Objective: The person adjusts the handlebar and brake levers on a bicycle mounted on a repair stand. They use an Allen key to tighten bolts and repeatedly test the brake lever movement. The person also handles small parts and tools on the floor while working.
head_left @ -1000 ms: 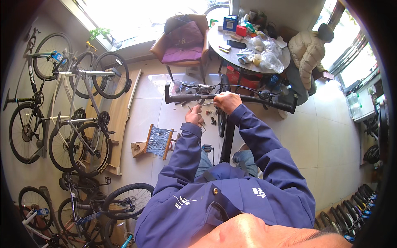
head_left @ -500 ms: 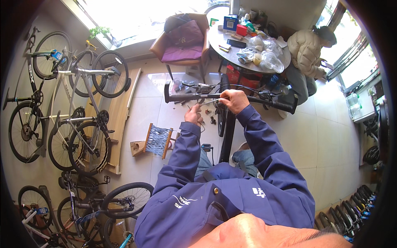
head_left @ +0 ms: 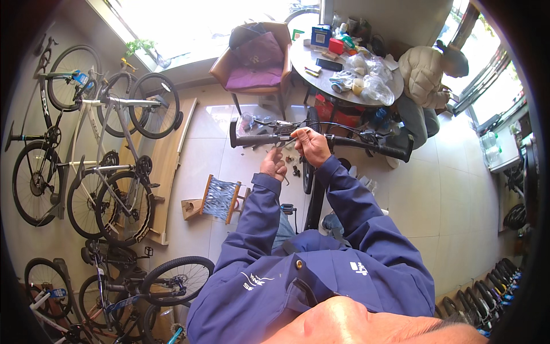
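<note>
A bicycle handlebar (head_left: 256,139) with black grips stretches across in front of me, its black frame (head_left: 314,203) running down toward my legs. Just below the bar, left of the stem, my left hand (head_left: 274,164) is closed around a thin bent metal rod, seemingly a hex key (head_left: 287,180), whose hooked end pokes out beneath. My right hand (head_left: 312,148) pinches a thin metal rod (head_left: 288,141) close against the bar, near the stem. The fingers hide most of both rods. Brake levers and cables (head_left: 332,123) run along the bar's far side.
Small dark parts (head_left: 296,171) lie on the floor below my hands. A folding stool (head_left: 220,199) stands to the left, an armchair (head_left: 258,63) and cluttered round table (head_left: 303,54) ahead. A person in a beige jacket (head_left: 424,69) sits at right. Bicycles (head_left: 114,163) line the left side.
My right hand has moved left and slightly down along the bar. My left hand has shifted slightly right and down. The seated person's head has turned or lowered.
</note>
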Demonstrator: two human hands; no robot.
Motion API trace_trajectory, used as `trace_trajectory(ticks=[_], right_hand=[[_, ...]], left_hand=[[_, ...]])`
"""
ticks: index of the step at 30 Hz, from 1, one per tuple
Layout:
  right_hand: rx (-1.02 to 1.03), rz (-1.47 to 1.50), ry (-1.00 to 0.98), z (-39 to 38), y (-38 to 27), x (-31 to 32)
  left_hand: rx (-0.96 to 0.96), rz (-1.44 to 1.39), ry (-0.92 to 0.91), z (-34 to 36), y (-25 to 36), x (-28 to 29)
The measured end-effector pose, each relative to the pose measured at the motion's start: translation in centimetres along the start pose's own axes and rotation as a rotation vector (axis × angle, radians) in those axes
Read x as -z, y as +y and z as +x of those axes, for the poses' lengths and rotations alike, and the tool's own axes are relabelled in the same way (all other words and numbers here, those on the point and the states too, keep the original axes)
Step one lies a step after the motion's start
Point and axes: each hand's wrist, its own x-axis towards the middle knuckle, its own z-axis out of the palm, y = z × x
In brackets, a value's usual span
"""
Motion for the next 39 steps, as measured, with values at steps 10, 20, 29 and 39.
trace_trajectory(ticks=[10,20,29,39], right_hand=[[0.206,-0.449,0.013,1.2,-1.9,-1.2],[0.514,-1.455,-0.368,7.2,-0.3,-15.7],[0.427,-1.177,-0.361,6.1,3.4,-15.3],[0.775,-0.929,-0.138,4.3,1.2,-7.0]], left_hand=[[0.037,-0.016,-0.042,0.7,0.6,-0.3],[0.138,-0.172,-0.025,3.1,0.3,2.0],[-0.356,-0.165,-0.004,-0.9,3.7,5.6],[-1.013,0.611,0.344,-0.8,9.1,4.3]])
